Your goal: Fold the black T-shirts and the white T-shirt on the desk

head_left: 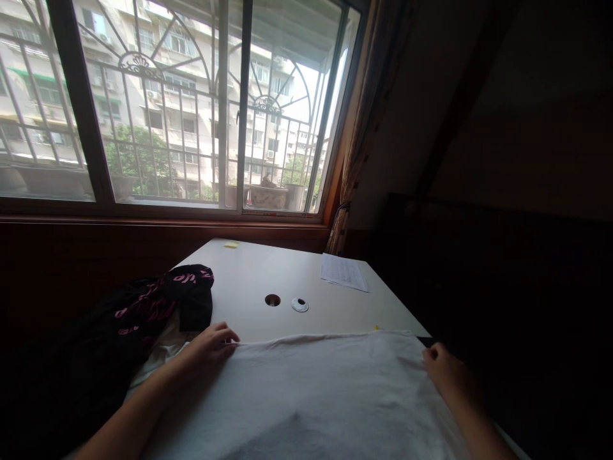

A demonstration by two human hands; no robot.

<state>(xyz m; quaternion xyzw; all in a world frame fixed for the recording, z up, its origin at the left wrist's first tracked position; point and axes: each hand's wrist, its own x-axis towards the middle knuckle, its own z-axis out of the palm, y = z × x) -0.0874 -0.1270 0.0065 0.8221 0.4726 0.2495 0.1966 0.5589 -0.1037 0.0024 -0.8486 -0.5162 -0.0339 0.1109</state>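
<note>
A white cloth, perhaps a garment, spreads over the near part of the white table; its lower part runs out of view. My left hand pinches the far left of its edge between thumb and fingers. At the right side, my right hand is closed on the cloth near its far right corner, with the fingertips partly hidden. Between the two hands the far edge runs nearly straight, with small wrinkles. Left of my left hand lies a black garment with pink lettering, bunched over the table's side.
On the white tabletop are a round cable hole and a round white cover. Printed sheets lie at the back right, a yellow sticky note at the back left. Behind stand a window and a tied curtain.
</note>
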